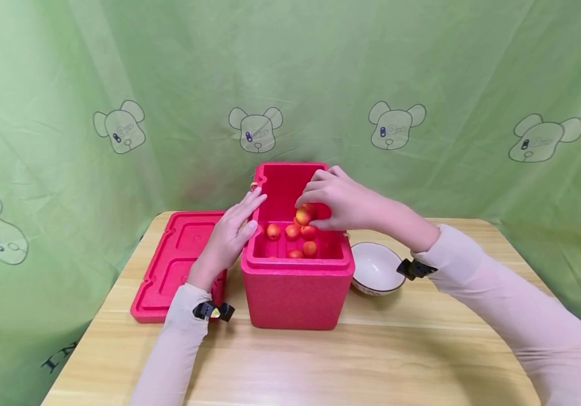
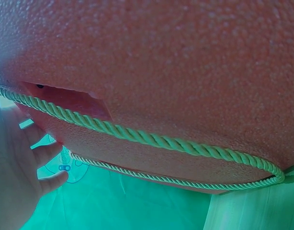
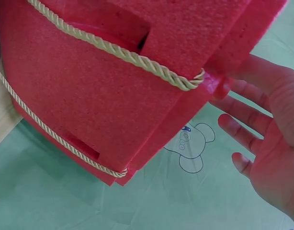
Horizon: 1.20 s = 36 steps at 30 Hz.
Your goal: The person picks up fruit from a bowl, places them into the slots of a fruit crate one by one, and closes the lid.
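Note:
A red foam box (image 1: 297, 300) stands without its lid at the middle of the table, several small orange-red fruits (image 1: 292, 232) on its floor. Over its right side my right hand (image 1: 347, 198) pinches one yellow-and-red fruit (image 1: 304, 216), apricot- or nectarine-like, between thumb and fingers, inside the opening. Most of that fruit is hidden behind the rim in the right wrist view. My left hand (image 1: 230, 232) rests with fairly straight fingers along the left rim. In the left wrist view, the box's side fills most of the picture, a twisted rope (image 2: 156, 139) running across it.
The red lid (image 1: 176, 281) lies flat on the table left of the box, partly under my left forearm. A white bowl with a dark rim (image 1: 373, 269) stands close to the box's right side. Green cloth (image 1: 320, 73) with bear-head prints hangs behind the wooden table (image 1: 397, 361).

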{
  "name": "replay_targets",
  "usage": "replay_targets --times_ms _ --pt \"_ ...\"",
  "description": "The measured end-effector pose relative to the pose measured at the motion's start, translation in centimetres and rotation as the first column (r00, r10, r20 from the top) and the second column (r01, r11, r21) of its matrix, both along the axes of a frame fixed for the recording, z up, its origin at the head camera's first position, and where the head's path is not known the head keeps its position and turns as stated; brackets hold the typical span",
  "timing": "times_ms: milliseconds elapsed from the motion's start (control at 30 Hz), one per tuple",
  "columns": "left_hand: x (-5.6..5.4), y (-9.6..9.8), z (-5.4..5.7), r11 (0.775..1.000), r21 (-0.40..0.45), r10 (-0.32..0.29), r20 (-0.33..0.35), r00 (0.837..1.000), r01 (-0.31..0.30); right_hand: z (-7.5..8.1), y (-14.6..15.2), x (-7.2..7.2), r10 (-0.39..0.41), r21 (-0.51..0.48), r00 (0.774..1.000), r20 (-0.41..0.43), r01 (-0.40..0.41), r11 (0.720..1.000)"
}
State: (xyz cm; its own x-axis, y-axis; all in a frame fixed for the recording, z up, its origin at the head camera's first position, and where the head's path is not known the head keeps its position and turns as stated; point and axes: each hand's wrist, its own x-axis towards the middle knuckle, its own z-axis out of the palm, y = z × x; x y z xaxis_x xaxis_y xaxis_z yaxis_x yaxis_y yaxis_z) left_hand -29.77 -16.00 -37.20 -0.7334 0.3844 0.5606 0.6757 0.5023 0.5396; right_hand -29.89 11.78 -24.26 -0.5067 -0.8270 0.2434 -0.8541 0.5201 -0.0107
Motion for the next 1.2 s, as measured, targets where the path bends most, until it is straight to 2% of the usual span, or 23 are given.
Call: replay_targets --times_ms 367,667,1000,1200 --pt "0.3 0.2 0.0 1.000 -0.001 -0.001 -0.010 1.000 0.001 -0.5 0.5 0.2 -0.009 -0.002 0.999 -0.032 0.009 1.000" --pt "0.6 0.3 0.4 1.000 -0.007 0.005 0.001 1.000 -0.005 0.0 0.8 0.7 -0.035 -0.038 0.999 -0.023 0.034 0.999" --pt "0.6 -0.3 0.9 0.999 -0.041 0.017 0.023 1.000 -0.016 0.2 1.1 1.0 -0.044 -0.148 0.999 -0.004 0.043 0.988" --pt "0.3 -0.5 1.2 0.996 -0.086 0.004 0.102 0.995 0.005 -0.4 0.9 1.5 -0.044 -0.256 0.999 0.032 0.051 0.965"
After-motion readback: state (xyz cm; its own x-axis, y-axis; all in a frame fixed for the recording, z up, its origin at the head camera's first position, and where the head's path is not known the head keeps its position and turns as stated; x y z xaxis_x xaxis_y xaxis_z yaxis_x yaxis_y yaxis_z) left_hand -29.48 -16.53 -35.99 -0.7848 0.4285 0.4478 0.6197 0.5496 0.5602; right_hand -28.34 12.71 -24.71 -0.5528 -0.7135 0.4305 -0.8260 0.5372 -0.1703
